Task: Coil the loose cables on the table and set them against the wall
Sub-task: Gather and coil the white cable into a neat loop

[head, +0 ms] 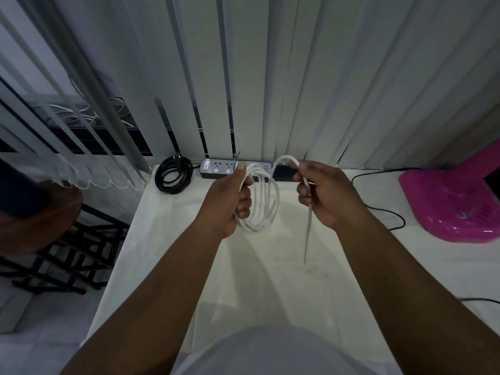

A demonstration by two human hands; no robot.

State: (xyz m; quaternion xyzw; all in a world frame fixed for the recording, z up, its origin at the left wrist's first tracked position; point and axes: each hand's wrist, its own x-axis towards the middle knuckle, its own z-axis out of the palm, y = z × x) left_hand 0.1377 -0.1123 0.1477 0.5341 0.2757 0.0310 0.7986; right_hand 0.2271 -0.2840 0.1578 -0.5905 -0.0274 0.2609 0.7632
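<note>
A white cable (266, 204) hangs in several loops above the white table (167, 239). My left hand (230, 204) is closed around the left side of the loops. My right hand (324, 196) pinches the same cable's free stretch, which arches over from the coil and hangs straight down below my fingers, its tip above the table. A coiled black cable (173, 174) lies at the table's far left corner against the blinds.
A power strip (219, 167) lies along the back edge under the vertical blinds (270, 77). A pink plastic object (454, 207) sits at the right with a thin black wire (389, 212) trailing beside it. A round wooden stool (48, 212) stands left of the table.
</note>
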